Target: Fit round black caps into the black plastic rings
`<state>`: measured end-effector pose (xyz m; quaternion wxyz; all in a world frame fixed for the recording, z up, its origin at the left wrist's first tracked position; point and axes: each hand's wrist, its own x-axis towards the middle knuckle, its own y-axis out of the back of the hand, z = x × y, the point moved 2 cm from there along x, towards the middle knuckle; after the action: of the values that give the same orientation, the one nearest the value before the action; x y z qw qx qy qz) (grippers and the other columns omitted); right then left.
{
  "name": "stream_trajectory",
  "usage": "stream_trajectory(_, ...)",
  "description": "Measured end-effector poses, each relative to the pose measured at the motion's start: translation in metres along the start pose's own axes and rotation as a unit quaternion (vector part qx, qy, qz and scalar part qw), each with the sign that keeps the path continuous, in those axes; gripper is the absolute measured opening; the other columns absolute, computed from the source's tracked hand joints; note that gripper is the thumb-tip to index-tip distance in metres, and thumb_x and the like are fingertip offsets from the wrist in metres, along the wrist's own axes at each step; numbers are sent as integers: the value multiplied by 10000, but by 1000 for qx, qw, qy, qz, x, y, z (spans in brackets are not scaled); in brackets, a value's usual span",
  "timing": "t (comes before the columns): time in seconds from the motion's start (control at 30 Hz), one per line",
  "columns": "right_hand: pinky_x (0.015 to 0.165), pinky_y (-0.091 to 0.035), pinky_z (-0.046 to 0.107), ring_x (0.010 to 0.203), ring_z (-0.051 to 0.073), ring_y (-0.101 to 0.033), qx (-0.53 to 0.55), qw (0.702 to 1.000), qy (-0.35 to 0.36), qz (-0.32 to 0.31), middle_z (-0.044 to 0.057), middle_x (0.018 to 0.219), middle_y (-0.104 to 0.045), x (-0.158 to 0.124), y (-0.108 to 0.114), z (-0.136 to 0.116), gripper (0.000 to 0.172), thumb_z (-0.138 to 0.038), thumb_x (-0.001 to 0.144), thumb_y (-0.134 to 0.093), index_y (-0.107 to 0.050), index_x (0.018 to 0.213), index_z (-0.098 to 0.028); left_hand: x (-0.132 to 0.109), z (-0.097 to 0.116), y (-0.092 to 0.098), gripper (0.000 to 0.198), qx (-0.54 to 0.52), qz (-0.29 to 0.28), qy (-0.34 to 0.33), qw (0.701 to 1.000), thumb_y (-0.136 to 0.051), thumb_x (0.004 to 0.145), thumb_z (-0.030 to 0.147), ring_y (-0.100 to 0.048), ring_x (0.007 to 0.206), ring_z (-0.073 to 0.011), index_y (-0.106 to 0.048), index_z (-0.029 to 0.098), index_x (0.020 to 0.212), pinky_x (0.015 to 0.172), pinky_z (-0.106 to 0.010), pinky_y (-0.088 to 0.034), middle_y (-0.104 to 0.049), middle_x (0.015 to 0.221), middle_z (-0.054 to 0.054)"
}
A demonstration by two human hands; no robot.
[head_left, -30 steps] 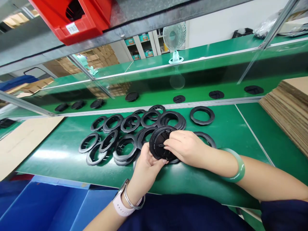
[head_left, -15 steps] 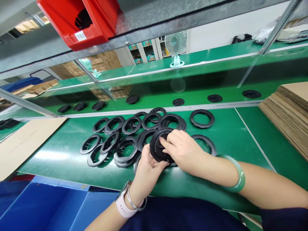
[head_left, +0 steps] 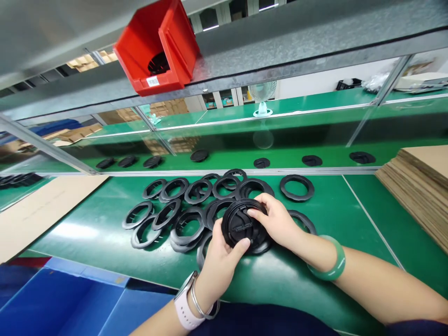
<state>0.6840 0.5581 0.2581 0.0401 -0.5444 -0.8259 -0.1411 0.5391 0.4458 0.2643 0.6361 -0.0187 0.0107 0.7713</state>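
Note:
A round black part point(head_left: 241, 226), a ring with a disc inside it, is tilted up above the green bench between both hands. My left hand point(head_left: 221, 254) grips its lower left edge, thumb on its face. On the upper right edge, my right hand point(head_left: 276, 217) holds it with the thumb on the face and fingers behind. Several black rings lie in a loose cluster to the left and behind, among them one ring point(head_left: 189, 226) close to my left hand. A single ring point(head_left: 297, 187) lies apart, beyond my right hand.
Black discs point(head_left: 199, 156) stand in a row on the green strip behind the metal rail. A red bin point(head_left: 182, 51) sits on the shelf above. Cardboard sheets point(head_left: 416, 186) are stacked at the right, a flat board point(head_left: 45, 210) lies left, and a blue box point(head_left: 73, 289) is at the lower left.
The view has tilted upward. My right hand's fingers have moved from the middle of the black part to its upper right edge, and the disc face now shows more.

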Motion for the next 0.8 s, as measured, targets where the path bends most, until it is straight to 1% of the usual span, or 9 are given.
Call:
stream_trajectory(0.1, 713, -487, 303, 823, 188, -610, 6, 1000, -9, 15, 33, 873, -653, -2, 0, -2, 116, -269, 832, -649, -589, 866, -175, 0, 4, 1, 423, 97, 27, -23, 995, -660, 908, 383, -601, 1194, -265, -503, 222, 1267, 1023, -391, -484, -645, 1252, -93)
stream_trajectory(0.2, 702, -489, 303, 784, 183, -619, 14, 1000, -15, 22, 19, 834, -657, -2, 1, -5, 100, -254, 825, -643, -581, 842, -178, 1, 6, 3, 371, 145, 46, -31, 988, -641, 920, 400, -614, 1141, -261, -541, 226, 1232, 984, -372, -485, -667, 1195, -78)
stream_trajectory(0.27, 736, -505, 315, 807, 187, -636, 35, 999, -15, -6, 20, 862, -671, -2, 2, -10, 134, -271, 822, -671, -596, 883, -178, 3, 7, 4, 368, 139, 53, -37, 988, -629, 928, 410, -604, 1159, -259, -535, 232, 1236, 996, -369, -472, -662, 1208, -74)
stream_trajectory(0.4, 876, -528, 357, 983, 217, -657, 80, 993, -28, -85, 44, 1055, -690, -5, 2, -23, 381, -217, 740, -782, -606, 1077, -187, 9, 8, 8, 345, 98, 52, -40, 993, -615, 936, 430, -608, 1143, -257, -541, 228, 1205, 987, -366, -478, -663, 1183, -69)
stream_trajectory(0.5, 869, -536, 365, 963, 217, -666, 59, 996, -36, -54, 39, 1027, -698, -9, 0, -26, 346, -129, 726, -750, -610, 1036, -189, 12, 8, 9, 322, 103, 49, -39, 993, -615, 937, 431, -601, 1154, -252, -553, 230, 1181, 977, -357, -488, -666, 1175, -63)
stream_trajectory(0.6, 858, -543, 373, 945, 220, -673, 63, 997, -36, -34, 37, 1008, -704, -8, -1, -24, 333, -128, 726, -736, -608, 1027, -189, 15, 11, 6, 315, 100, 51, -50, 992, -638, 927, 416, -596, 1165, -247, -569, 238, 1177, 998, -357, -493, -666, 1174, -56)
stream_trajectory(0.67, 891, -539, 385, 984, 230, -668, 80, 995, -35, -52, 50, 1041, -701, -1, 4, -22, 359, -187, 719, -775, -615, 1041, -181, 20, 19, 3, 346, 60, 27, -36, 997, -672, 902, 408, -614, 1142, -257, -580, 234, 1186, 947, -367, -541, -662, 1193, -69)
stream_trajectory(0.73, 922, -533, 390, 1034, 239, -658, 113, 989, -40, -84, 72, 1090, -694, 10, 17, -19, 409, -295, 729, -812, -626, 1072, -169, 29, 30, 0, 408, -5, -29, 30, 999, -696, 880, 411, -656, 1062, -272, -581, 226, 1225, 807, -372, -606, -657, 1220, -96)
stream_trajectory(0.8, 876, -550, 378, 1000, 236, -670, 157, 981, -69, -92, 95, 1079, -699, 24, 35, -14, 472, -455, 776, -787, -628, 1108, -159, 43, 45, 1, 433, -66, -100, 109, 987, -698, 876, 417, -694, 947, -262, -597, 195, 1234, 673, -346, -629, -674, 1193, -128)
